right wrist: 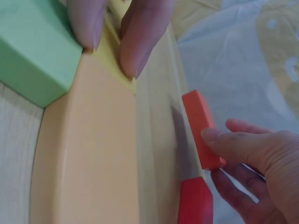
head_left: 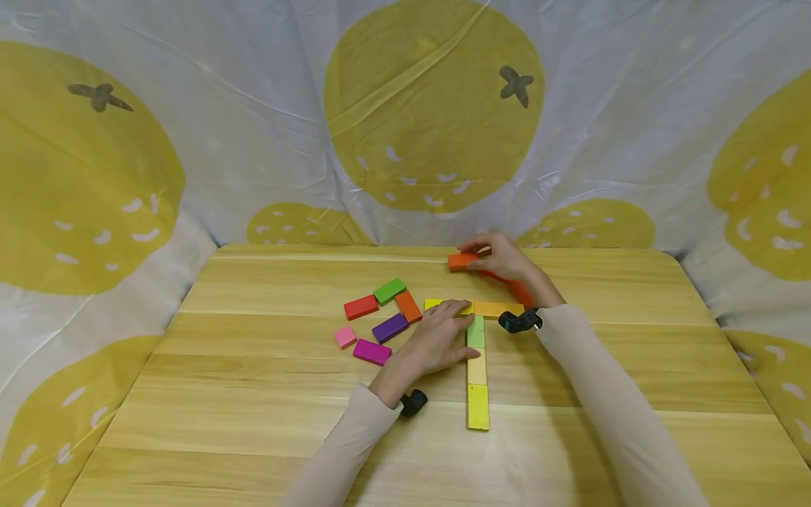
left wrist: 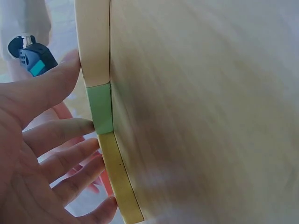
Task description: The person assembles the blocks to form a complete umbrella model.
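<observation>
Pinched between thumb and fingers, the orange block (head_left: 461, 263) is in the right hand (head_left: 500, 259) near the far edge of the table (head_left: 253, 422); the left hand (head_left: 434, 341) grips nothing, its fingers spread wide.

Likeliest to do damage, I'd judge, is the right forearm. Its wrist camera (head_left: 521, 322) overlaps the end of the tan block (head_left: 499, 310) in the head view; how high it clears is unclear, but a dip could knock that crossbar crooked. Next, too firm a push from the left fingertips might open the joints among the yellow block (head_left: 431, 304), green block (head_left: 476, 332) and cream block (head_left: 478, 367). Smallest worry: a careless twist could bump the orange block into the red block (right wrist: 195, 200) just beside it.

Both forearms slant inward from the near side. The right reaches farther, its fingers pointing left; the left hand lies palm down, thumb by the cream block, longer fingers at the yellow one.
</observation>
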`<state>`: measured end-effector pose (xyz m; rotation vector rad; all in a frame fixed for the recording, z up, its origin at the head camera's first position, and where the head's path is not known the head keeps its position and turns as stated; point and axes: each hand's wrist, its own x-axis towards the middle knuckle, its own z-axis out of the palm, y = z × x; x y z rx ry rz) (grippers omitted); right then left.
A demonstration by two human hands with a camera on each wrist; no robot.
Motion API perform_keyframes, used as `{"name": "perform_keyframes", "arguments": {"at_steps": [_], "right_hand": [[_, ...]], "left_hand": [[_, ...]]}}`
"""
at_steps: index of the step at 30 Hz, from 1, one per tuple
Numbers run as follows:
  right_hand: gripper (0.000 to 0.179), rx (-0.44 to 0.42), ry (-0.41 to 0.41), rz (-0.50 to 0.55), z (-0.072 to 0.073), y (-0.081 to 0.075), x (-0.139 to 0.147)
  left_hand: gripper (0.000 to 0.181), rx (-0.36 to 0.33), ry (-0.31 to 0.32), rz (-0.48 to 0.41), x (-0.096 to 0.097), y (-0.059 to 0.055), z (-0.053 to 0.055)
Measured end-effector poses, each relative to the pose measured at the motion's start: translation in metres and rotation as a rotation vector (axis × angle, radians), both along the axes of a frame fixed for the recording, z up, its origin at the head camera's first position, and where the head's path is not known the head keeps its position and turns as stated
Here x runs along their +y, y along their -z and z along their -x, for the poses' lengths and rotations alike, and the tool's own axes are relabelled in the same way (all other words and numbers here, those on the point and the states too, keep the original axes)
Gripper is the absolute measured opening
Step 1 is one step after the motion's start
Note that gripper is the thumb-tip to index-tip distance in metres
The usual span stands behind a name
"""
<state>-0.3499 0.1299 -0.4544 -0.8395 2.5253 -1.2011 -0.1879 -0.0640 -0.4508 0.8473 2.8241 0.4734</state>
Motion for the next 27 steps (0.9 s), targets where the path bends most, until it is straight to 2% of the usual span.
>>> {"name": "perform_keyframes", "arguments": {"at_steps": [8, 15, 27], "right_hand": [[0.054, -0.048, -0.028, -0.010, 0.0030, 0.0050, 0.0006], [0.048, -0.024, -0.062, -0.042, 0.0059, 0.0075, 0.0020], [0.043, -0.051, -0.101, -0.040, 0.0037, 0.0034, 0.0053]], "left_hand": [[0.065, -0.001, -0.002, 0.001, 0.0007, 0.0013, 0.0006], [0.065, 0.001, -0.002, -0.005, 0.0005, 0.0017, 0.0006], [0.065, 0.013, 0.002, 0.002, 0.0009, 0.0028, 0.0007]]}}
